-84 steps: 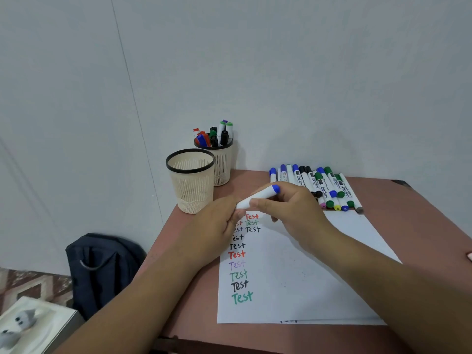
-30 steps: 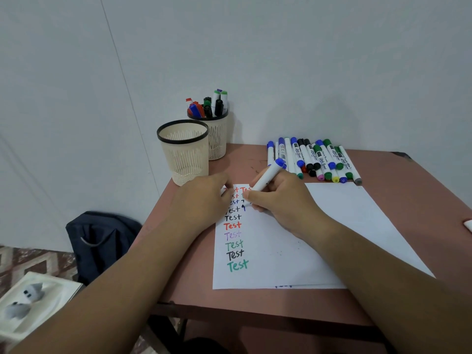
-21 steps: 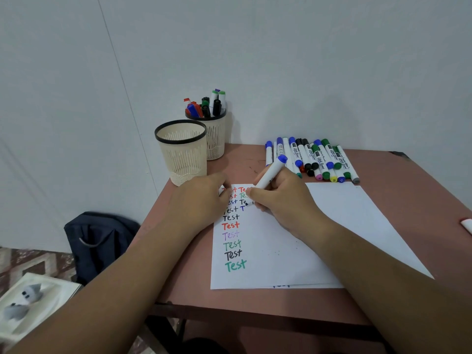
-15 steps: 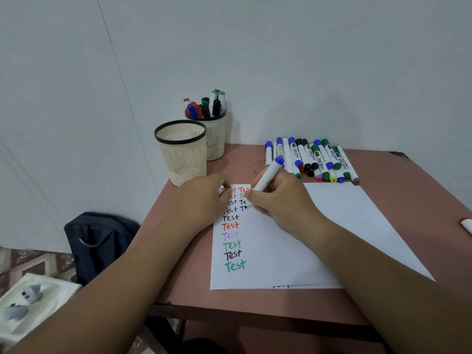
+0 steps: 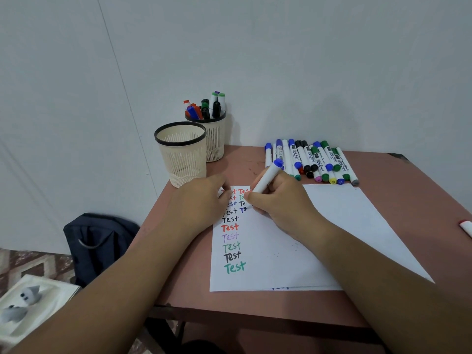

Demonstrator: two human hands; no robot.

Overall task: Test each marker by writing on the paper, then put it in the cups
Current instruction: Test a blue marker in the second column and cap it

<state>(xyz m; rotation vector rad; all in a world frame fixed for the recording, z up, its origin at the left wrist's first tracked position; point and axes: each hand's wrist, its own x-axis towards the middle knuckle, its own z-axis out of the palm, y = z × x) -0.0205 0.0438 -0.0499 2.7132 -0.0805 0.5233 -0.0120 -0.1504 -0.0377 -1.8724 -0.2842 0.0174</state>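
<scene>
Over the last few seconds the right hand (image 5: 278,203) had brought the blue-capped marker (image 5: 267,176) down from mid-air, where both hands held it, to the paper (image 5: 332,226). By now it was pinched in a writing grip, fingers curled round the barrel, tip at the fourth line of the second column of "Test" words. A blue "T" (image 5: 241,210) plus the start of a second stroke had appeared there; a second ago only a short mark showed.

The left hand (image 5: 201,198) lay on the top-left corner of the sheet, holding it down. Fingers were bent at the tips; whether they enclosed anything, the marker's cap for instance, could not be told.

Judgement: this marker writes, so its test is nearly passed. The word is unfinished, then it goes to a cup. The near cup (image 5: 181,154) looked empty, though its floor was out of sight. The far cup (image 5: 213,136) held several markers. A row of markers (image 5: 310,160) was lying untested at the table's back edge.

Hidden or unclear:
- marker tip, covered by the right hand's fingers;
- first letters of the upper lines, under the left hand;
- a red-and-white object (image 5: 466,227) cut off at the right edge, possibly another marker;
- blue writing peeking from a lower sheet, illegible.
</scene>
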